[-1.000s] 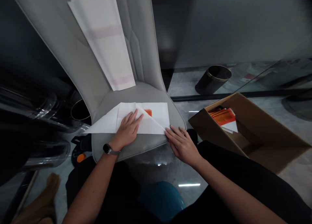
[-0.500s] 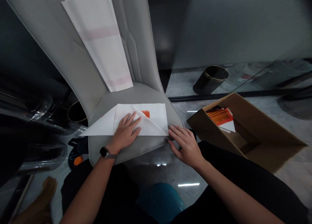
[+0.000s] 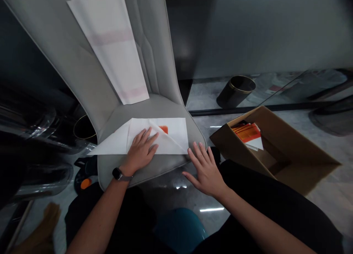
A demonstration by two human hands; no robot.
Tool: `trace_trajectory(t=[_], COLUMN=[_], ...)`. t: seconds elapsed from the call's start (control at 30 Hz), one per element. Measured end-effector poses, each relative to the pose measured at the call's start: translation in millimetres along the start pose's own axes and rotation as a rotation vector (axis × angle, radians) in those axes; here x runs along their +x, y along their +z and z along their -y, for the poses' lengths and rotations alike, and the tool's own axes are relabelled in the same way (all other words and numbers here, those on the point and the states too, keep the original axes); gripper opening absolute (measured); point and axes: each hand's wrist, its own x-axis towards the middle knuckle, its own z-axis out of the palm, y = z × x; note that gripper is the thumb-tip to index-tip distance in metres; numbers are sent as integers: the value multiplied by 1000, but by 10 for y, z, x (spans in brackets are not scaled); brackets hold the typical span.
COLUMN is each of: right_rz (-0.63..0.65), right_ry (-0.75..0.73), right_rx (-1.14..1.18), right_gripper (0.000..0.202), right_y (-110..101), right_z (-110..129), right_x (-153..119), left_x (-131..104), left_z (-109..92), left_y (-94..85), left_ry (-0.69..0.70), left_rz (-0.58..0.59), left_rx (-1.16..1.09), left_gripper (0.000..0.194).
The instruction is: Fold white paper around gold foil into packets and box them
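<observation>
A white sheet of paper [image 3: 176, 130] with an orange mark lies partly folded on the seat of a grey chair [image 3: 154, 106]. My left hand [image 3: 140, 151], with a dark watch on its wrist, presses flat on the folded flap, fingers together. My right hand [image 3: 205, 169] hovers spread just off the sheet's near right corner, by the seat's front edge, holding nothing. A second long white sheet [image 3: 110, 44] with faint pink bands leans against the chair back.
An open cardboard box [image 3: 278, 147] with orange and white printed papers [image 3: 246, 132] stands on the floor to the right. A dark round bin [image 3: 237, 90] is behind it, another gold-rimmed bin [image 3: 82, 129] left of the chair. Glossy marble floor all around.
My right hand has lifted off the sheet's right corner and drawn back with fingers spread. My left hand stays pressed on the fold.
</observation>
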Motion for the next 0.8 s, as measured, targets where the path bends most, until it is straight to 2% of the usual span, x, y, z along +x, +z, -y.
trace_trajectory(t=[0.13,0.3,0.43,0.57,0.67,0.8], right_rz=[47,-55,16,-15,14,92], right_ry=[8,-23,-129,-120,-158,-218], right_rx=[-15,60,51,26,41,59], right_gripper=[86,90,83,76,79,80], right_y=[24,36,49,-8,-29,44], right_z=[1,18,79,137,211,281], right_x=[-21,-20,83,224,319,351], left_x=[-17,-47,-42,-32,-44,-67], left_z=[-10,-17,39,110,134,145], left_y=[-1,-3,17,19,-6,-36], left_ry=[-9,-15,-37,-41,-11,21], left_rz=[-4,-2,1,29,36,42], left_rx=[-9,-46,-77,-117,-133,-165], left_gripper=[49,49,45,44,44,47])
